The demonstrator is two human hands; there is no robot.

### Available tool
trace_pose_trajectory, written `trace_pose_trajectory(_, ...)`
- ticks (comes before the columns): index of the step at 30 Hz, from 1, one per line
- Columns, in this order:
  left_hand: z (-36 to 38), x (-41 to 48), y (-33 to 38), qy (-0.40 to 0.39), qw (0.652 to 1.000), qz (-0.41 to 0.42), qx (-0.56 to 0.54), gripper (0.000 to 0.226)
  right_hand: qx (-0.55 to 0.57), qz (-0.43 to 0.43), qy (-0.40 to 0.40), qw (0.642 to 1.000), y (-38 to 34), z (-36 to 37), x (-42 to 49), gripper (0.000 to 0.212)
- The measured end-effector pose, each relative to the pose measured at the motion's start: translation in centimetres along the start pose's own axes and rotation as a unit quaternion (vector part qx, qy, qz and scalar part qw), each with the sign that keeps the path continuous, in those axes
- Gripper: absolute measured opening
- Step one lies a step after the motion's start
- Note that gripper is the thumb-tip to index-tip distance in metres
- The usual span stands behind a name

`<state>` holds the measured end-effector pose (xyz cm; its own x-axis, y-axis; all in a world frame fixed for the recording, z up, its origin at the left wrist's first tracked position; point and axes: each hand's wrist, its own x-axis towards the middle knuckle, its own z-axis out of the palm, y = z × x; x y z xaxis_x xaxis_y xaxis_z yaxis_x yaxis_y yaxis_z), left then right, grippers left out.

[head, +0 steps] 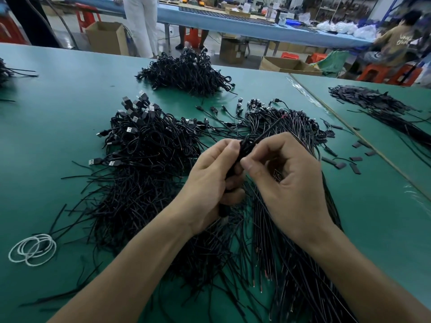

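Just right of the heap of plug-ended cables (144,141), a slim black bundle (243,148) is held up between two bare hands above the green surface (70,101). The left hand (207,183) is wrapped round the bundle, its fingers (229,148) curled tight on it, and the bundle's lower end is seen poking out beneath the palm. The right hand (296,183) is set against the bundle's top, where a single wire (268,129) is pinched between thumb and forefinger; the remaining fingers are loosely curled. The wire is seen slanting up and away from the heap to a red tip. Beneath both hands, on the heap's right flank, long loose wires (279,264) are fanned out toward the camera, some with bared ends. A second tangle (291,122) of small-plug leads is spread further right of the heap, and short black sleeves (354,158) are scattered beyond that. Behind the heap a third mound (186,71) is piled. White rings (32,249) are laid well to the heap's near left. Far beyond the heap, a cardboard box (107,37) and a long blue table (177,14) are made out, the background blurred.
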<state>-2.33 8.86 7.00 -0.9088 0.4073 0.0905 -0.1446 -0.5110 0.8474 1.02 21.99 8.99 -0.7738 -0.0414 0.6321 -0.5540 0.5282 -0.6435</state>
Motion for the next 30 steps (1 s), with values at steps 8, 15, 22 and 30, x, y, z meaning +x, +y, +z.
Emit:
trace_pose_trajectory(8, -0.3, 0.2, -0.4, -0.001, 1.0, 0.022, 0.02, 0.021, -0.18, -0.13, -0.056, 0.973, 0.2, -0.7, 0.6, 0.006)
trace_pose_trajectory(15, 0.0, 0.5, -1.3, -0.008, 0.997, 0.079, -0.007, 0.013, 0.059, 0.065, 0.029, 0.996, -0.2, 0.3, 0.2, 0.025)
trace_pose_trajectory(22, -1.7, 1.0, -0.9, 0.024, 0.941, 0.205, 0.268, 0.022, 0.401, 0.253, 0.02, 0.88, -0.1, -0.4, 0.9, 0.019)
trace_pose_trajectory(30, -1.5, 0.8, -0.6, 0.052, 0.941, 0.198, 0.269, 0.026, 0.441, 0.307, -0.019, 0.843, 0.4, -0.7, 1.0, 0.022)
